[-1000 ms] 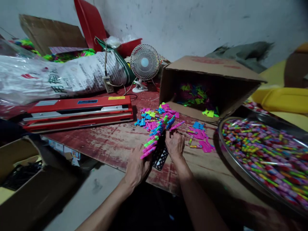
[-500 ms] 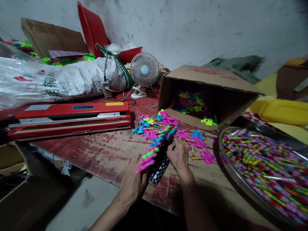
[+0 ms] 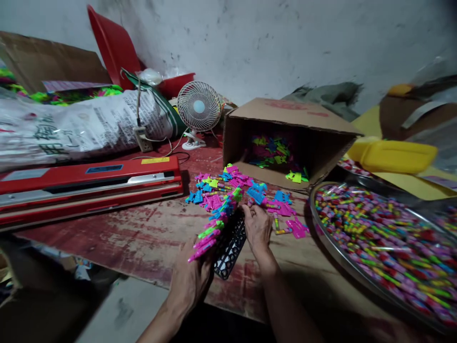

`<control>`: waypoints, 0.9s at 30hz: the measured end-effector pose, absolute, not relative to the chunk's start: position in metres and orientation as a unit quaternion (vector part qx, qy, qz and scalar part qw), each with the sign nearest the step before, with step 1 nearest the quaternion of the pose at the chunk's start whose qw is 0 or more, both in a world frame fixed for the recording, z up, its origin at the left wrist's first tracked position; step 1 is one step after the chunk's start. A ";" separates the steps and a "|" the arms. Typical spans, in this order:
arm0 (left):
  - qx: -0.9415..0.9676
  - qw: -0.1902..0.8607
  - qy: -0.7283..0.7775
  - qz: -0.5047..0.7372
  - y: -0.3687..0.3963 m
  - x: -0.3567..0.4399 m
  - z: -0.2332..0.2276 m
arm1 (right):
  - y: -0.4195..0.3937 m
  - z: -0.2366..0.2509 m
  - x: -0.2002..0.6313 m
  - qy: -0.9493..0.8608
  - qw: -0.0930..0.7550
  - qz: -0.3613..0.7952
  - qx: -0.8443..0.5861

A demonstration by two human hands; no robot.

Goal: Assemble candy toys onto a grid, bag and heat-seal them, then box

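My left hand is closed along the near left side of a slanting row of bright plastic toy pieces, pink, green and blue, stacked side by side. Against the right of this row is a black perforated plastic rack with a grid of holes, held at a tilt. My right hand has its fingers curled at the rack's far right edge. Just beyond it, a blue piece lies among loose ones. A scattered pile of pink, blue and yellow pieces and small candy-like tubes is behind the row.
To the right stands a round metal tray full of colourful wrapped tubes. A cardboard box on its side holds more pieces. A red sealing machine occupies the left, with a clip fan and a white sack behind.
The view has swung to the right. My hands stay at the row and rack, and more of the rack's holed face shows. A blue piece now lies plainly beyond my right hand.
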State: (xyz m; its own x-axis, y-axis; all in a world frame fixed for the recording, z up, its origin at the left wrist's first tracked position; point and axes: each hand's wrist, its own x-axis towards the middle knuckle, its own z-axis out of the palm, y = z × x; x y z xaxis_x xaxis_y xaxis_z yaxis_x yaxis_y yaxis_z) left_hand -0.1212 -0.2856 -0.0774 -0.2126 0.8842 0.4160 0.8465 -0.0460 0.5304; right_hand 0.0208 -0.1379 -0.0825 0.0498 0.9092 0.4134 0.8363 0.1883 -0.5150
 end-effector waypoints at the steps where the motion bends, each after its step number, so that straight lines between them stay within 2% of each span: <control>1: 0.618 0.038 0.693 0.370 -0.286 -0.122 -0.078 | -0.138 -0.082 0.021 -0.685 0.354 0.053 -0.635; 6: 0.561 0.075 0.716 0.409 -0.288 -0.124 -0.084 | -0.138 -0.078 0.033 -0.667 0.355 0.045 -0.653; 11: 0.550 0.059 0.711 0.434 -0.288 -0.124 -0.085 | -0.142 -0.067 0.036 -0.664 0.377 -0.039 -0.644; 15: 0.553 0.059 0.716 0.422 -0.290 -0.124 -0.081 | -0.141 -0.070 0.031 -0.777 0.329 0.066 -0.533; 20: 0.553 0.080 0.717 0.416 -0.289 -0.124 -0.079 | -0.132 -0.075 0.039 -0.805 0.310 0.138 -0.487; 27: 0.539 0.121 0.728 0.407 -0.288 -0.125 -0.077 | -0.130 -0.077 0.042 -0.758 0.339 0.173 -0.530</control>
State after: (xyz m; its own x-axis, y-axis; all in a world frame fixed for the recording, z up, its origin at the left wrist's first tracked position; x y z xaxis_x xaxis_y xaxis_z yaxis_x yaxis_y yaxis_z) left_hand -0.1253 -0.2879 -0.0765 -0.3902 0.8827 0.2620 0.6854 0.0885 0.7228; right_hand 0.0422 -0.1300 -0.0774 -0.2095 0.9201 0.3309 0.6864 0.3794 -0.6204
